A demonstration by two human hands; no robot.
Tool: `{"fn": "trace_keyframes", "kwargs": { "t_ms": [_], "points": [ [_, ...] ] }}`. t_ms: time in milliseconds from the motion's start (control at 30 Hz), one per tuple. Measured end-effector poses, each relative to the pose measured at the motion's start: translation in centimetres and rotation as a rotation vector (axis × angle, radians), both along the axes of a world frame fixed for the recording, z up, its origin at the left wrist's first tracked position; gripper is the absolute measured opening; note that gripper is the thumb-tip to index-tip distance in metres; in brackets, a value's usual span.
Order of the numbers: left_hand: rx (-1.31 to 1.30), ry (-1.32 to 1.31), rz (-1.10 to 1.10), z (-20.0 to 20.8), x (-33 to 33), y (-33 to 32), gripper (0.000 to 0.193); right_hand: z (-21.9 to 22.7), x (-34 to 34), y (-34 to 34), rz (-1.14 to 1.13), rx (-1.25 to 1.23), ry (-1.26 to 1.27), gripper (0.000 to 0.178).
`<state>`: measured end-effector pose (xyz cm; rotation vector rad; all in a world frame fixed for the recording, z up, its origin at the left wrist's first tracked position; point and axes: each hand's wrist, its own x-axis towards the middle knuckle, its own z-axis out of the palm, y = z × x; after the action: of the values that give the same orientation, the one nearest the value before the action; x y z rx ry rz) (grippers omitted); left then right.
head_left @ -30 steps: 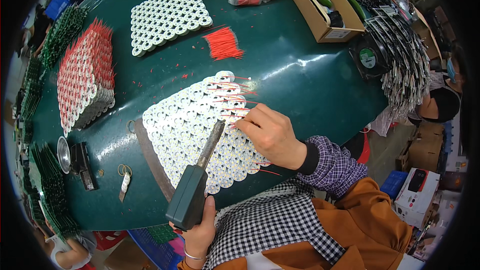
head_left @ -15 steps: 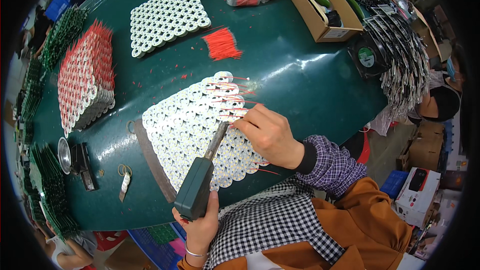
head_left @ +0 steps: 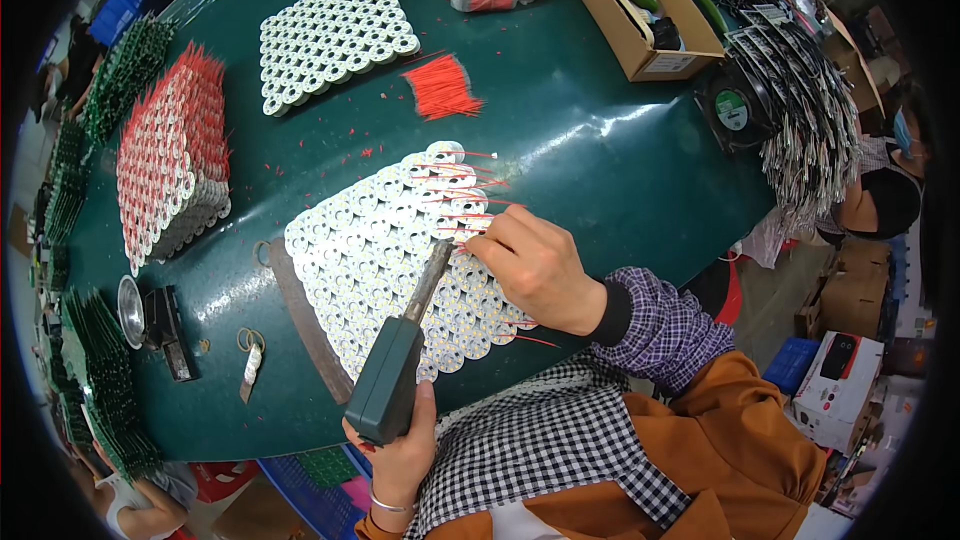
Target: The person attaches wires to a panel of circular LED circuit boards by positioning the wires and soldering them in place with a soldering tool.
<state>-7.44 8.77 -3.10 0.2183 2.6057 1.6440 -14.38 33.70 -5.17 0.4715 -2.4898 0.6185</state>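
A panel of round white LED boards (head_left: 350, 250) lies in front of me, with several thin red wires (head_left: 455, 178) along its right side. My left hand (head_left: 405, 460) is closed around the handle of a dark green soldering gun (head_left: 387, 380). The gun's metal barrel slants over the panel, its tip close to the fingertips of my right hand (head_left: 540, 270). Those fingers are pinched together at the panel's right part, over a red wire whose end shows by the tip. My palm and fingers hide part of the boards beneath.
A bundle of red wires (head_left: 443, 88) and another white panel (head_left: 335, 40) lie farther off. Stacked panels with red wires (head_left: 175, 160) stand left. A cardboard box (head_left: 650, 35), a solder reel (head_left: 733, 112) and a dark strip (head_left: 305, 315) beside the panel are also on the table.
The soldering gun's tip has shifted very slightly left and away from me. My right hand keeps its pinch in nearly the same place.
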Motion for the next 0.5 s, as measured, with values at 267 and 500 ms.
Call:
{"fn": "trace_keyframes", "kwargs": {
  "t_ms": [267, 500],
  "points": [
    [0.151, -0.104, 0.152, 0.4, 0.7, -0.4, 0.026, 0.3, 0.0, -0.1, -0.028, -0.041, 0.003, 0.016],
    [0.161, -0.142, 0.144, -0.4, 1.0, -1.2, 0.035, 1.8, 0.4, -0.1, 0.012, -0.035, 0.006, 0.016]
  ]
}}
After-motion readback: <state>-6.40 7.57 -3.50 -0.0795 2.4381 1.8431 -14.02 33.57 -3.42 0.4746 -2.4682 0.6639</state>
